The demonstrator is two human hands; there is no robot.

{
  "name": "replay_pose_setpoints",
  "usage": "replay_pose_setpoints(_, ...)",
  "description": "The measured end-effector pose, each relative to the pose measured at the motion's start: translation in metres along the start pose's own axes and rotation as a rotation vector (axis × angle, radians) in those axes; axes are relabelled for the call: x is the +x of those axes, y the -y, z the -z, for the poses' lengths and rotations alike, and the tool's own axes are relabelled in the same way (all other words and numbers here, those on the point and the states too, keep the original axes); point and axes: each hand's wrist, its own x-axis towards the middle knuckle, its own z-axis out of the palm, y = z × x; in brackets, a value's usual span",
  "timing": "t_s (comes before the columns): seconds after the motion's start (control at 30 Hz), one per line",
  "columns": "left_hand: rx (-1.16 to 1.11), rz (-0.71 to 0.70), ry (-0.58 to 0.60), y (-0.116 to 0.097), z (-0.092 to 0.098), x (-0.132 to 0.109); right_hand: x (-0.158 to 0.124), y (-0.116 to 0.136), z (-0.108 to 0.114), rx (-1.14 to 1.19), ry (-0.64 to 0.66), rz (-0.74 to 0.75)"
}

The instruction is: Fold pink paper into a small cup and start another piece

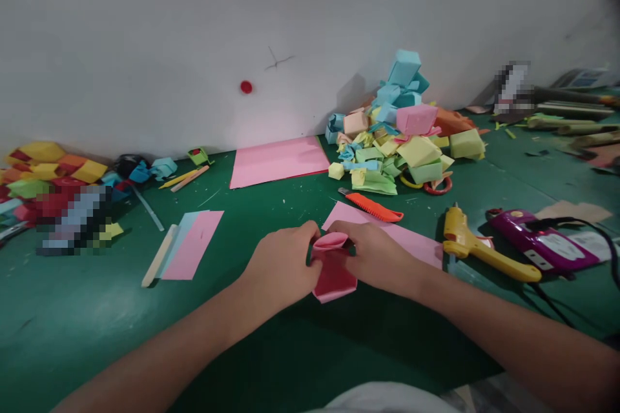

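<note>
A small piece of pink folded paper (335,276) is pinched between both hands above the green table. Its top edge curls into a rounded fold, and the open inner side below looks darker pink. My left hand (285,257) grips its left side, thumb in front and fingers behind. On the right side my right hand (380,258) holds it in the same way; some fingertips of both hands are hidden behind the paper. Beyond my right hand lies a flat pink sheet (416,242), partly covered by that hand, with an orange box cutter (372,206) at its far edge.
A yellow glue gun (484,251) and a purple power strip (547,242) with a black cable lie at right. Folded paper pieces (407,142) are heaped against the white partition (184,51). Paper strips (196,245) and a wooden stick (159,255) lie at left.
</note>
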Motion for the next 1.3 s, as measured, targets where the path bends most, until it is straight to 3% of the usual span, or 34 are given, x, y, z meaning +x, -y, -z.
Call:
replay_pose_setpoints(0.17, 0.060, -0.026, 0.058, 0.004, -0.003, 0.007, 0.001, 0.001, -0.004, -0.130, -0.033, -0.026)
replay_pose_setpoints(0.47, 0.041, -0.038, 0.022, 0.013, 0.001, 0.011, 0.004, -0.002, -0.003, -0.403, -0.085, 0.016)
replay_pose_setpoints(0.7, 0.100, -0.016, 0.119, 0.009, -0.001, 0.012, 0.003, 0.000, -0.004, -0.095, -0.039, 0.106)
replay_pose_setpoints(0.9, 0.163, 0.022, 0.103, 0.007, -0.005, 0.012, 0.002, 0.000, -0.006, -0.134, -0.046, 0.027)
replay_pose_setpoints(1.3, 0.003, -0.140, 0.049, 0.014, 0.005, 0.011, 0.004, 0.002, 0.009, -0.181, 0.013, 0.012)
